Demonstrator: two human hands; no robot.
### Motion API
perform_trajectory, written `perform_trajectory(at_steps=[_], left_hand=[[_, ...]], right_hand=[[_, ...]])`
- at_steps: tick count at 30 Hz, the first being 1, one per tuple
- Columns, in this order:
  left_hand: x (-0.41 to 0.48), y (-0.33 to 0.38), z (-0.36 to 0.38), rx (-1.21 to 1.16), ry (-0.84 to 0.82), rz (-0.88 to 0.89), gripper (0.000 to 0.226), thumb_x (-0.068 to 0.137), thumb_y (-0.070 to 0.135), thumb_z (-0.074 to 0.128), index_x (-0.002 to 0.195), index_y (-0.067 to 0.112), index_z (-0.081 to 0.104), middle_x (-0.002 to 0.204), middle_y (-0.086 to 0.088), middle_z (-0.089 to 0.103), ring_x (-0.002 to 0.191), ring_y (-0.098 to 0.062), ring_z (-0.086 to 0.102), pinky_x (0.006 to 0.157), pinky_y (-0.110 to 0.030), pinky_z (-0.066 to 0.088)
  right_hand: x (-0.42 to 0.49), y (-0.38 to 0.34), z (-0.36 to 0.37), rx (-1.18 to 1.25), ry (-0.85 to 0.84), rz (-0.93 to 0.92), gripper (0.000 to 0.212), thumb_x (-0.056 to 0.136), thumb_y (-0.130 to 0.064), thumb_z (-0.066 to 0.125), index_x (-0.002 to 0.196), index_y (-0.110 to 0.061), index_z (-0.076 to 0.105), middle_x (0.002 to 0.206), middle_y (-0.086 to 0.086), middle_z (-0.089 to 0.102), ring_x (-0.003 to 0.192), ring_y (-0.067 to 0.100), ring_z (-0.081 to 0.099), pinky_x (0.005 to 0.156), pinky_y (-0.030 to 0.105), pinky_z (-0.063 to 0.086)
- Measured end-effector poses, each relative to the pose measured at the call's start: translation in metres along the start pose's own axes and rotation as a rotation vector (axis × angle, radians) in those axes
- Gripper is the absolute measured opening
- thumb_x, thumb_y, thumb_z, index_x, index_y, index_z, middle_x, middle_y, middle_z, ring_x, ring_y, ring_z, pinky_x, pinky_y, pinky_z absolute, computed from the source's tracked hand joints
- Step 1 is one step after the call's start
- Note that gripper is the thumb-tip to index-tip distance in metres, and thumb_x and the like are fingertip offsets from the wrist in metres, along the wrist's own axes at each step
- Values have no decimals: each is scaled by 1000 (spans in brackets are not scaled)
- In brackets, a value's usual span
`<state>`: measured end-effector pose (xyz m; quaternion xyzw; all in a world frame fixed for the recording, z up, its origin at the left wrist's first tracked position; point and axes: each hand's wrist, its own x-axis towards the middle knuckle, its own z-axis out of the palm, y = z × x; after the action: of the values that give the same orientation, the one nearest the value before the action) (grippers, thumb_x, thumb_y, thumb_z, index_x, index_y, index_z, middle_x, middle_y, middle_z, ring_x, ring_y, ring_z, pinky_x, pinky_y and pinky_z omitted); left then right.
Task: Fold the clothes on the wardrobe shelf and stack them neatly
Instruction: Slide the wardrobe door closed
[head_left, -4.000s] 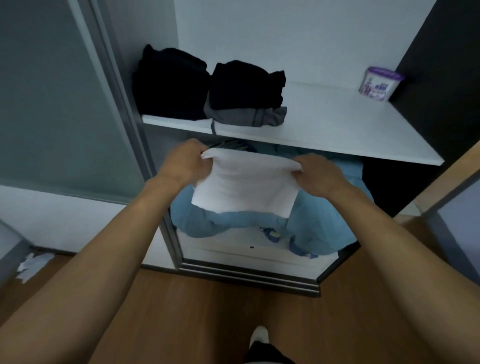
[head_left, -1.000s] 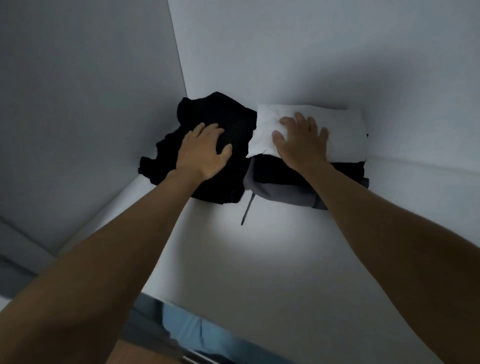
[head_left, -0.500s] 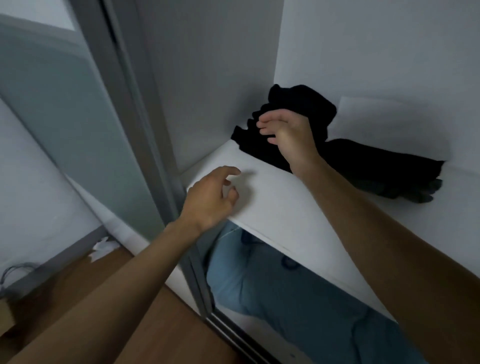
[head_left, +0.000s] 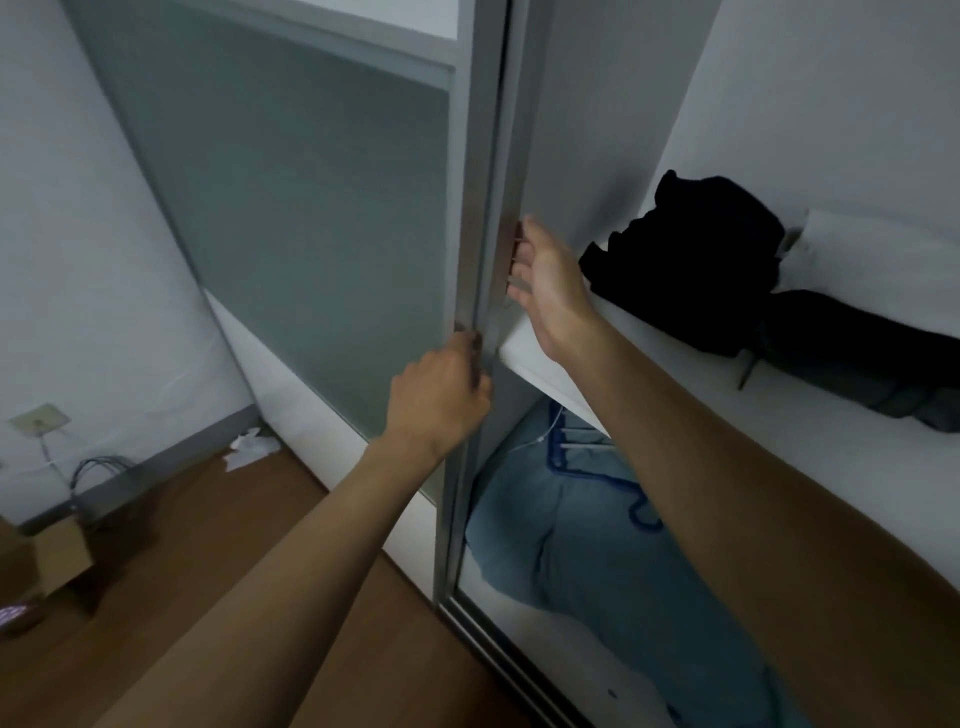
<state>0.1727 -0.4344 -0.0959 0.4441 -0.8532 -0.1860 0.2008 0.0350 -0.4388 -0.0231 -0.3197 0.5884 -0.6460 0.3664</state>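
two hands (head_left: 441, 397) (head_left: 548, 280), two clothes stacks (head_left: 701, 270) (head_left: 857, 358), one door (head_left: 311, 208)

the sliding door (head_left: 311, 234) closes off everything from 8 to 12 o'clock. its metal edge (head_left: 475, 156) stands just beside the shelf (head_left: 810, 421) front, gripped by the left hand (head_left: 436, 400) and right hand (head_left: 550, 280). black clothes (head_left: 701, 275) and a white folded cloth (head_left: 883, 254) fill the shelf's back corner at 2 o'clock. the rest of the shelf lies bare at 4 o'clock. below it, at 5 o'clock, blue fabric (head_left: 597, 571) and a hanger (head_left: 554, 441) crowd the space.
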Motion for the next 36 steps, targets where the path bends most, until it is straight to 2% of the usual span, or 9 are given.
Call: perform_trajectory(at_steps=[2,5,9,13,20,24,27,30,36], left_hand=[[4,6,4,27,-22,15,30,90,27,50,116,13,49,111,-15,67,99,-43,62,75,-42,45],[5,10,9,8,-38,20,30,89,28,51,114,11,47,109,-15,66,96,-43,62,71,-39,40],[1,0,15,8,-45,-3,35,92,34,51,121,16,44,120,-10,65,103,-41,62,77,-42,43],[2,5,22,63,-104,22,36,96,47,52,118,19,53,117,-4,68,105,-34,64,84,-41,50],[-20,57,51,88,23,298,36,99,47,48,89,15,60,82,-7,68,76,-33,65,69,-39,52],[-42,94,64,87,-50,441,40,97,52,52,80,16,59,78,-8,68,75,-34,64,65,-38,49],[-61,127,75,85,-106,556,41,95,55,54,76,18,58,77,-7,68,75,-31,63,64,-36,46],[-84,162,89,76,-126,652,39,95,54,55,72,22,53,76,-7,69,75,-32,64,64,-34,40],[-143,226,127,79,-124,807,39,102,45,44,94,14,66,86,-9,72,78,-32,67,65,-36,45]], right_hand=[[2,6,2,-24,13,17,42,102,-42,43,130,-16,61,122,-3,70,112,11,64,93,29,51],[2,1,2,-2,-18,28,35,101,-42,42,96,-22,70,83,-15,76,77,-1,70,67,21,51],[-5,-8,0,12,-38,12,32,99,-40,41,83,-24,64,65,-13,70,60,0,64,61,25,44],[-21,-1,-22,70,-36,11,34,98,-33,36,94,-16,65,90,1,66,85,15,59,79,31,45],[-77,1,-89,-13,15,-57,30,104,-38,38,95,-26,64,91,-7,69,86,9,62,80,29,45],[-121,-3,-141,-45,55,-102,32,101,-46,42,95,-29,68,93,-10,72,91,8,65,86,33,48],[-162,-7,-180,-323,124,-203,35,90,-55,49,89,-23,60,84,-14,61,83,5,59,81,34,51],[-203,-8,-214,-569,213,-295,20,89,-51,59,89,-30,58,80,-24,62,75,-4,59,68,14,45],[-281,-15,-274,-875,635,-386,29,89,-44,65,109,-22,63,104,-7,65,87,9,62,78,39,55]])
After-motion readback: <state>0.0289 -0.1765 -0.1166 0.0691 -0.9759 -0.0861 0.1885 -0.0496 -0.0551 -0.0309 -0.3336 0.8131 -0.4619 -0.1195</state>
